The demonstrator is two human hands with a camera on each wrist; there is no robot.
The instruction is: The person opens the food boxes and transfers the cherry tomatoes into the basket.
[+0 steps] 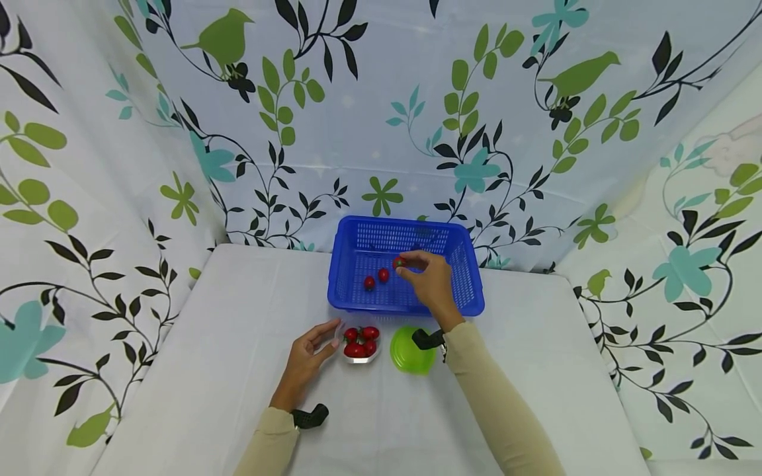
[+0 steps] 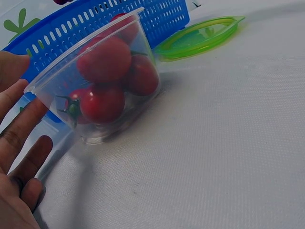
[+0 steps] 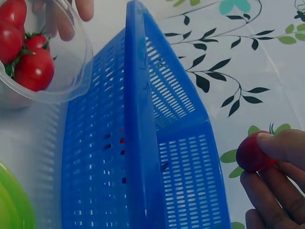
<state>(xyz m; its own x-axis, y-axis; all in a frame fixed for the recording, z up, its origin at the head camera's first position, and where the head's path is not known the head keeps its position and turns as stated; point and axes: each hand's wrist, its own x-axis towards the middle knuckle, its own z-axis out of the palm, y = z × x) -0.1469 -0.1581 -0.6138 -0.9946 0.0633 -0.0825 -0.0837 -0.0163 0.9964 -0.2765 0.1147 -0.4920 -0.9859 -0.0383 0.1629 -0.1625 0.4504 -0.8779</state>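
Note:
Over the blue basket (image 1: 407, 311), my right hand (image 1: 433, 281) pinches a cherry tomato (image 3: 255, 151) between thumb and fingers. Two more cherry tomatoes (image 1: 376, 279) lie on the basket floor. A clear plastic container (image 2: 145, 43) stands on the table in front of the basket, with several red tomatoes (image 2: 104, 59) inside, some with green stems. My left hand (image 1: 306, 360) is at the container's left side, its fingers loosely spread and touching the rim in the left wrist view; nothing is gripped in it.
A bright green lid (image 1: 411, 354) lies flat on the white-covered table (image 1: 256, 297), right of the container and below my right wrist. Behind the basket hangs a patterned curtain (image 1: 357, 145) with leaves and birds. The basket's slotted walls stand up all round.

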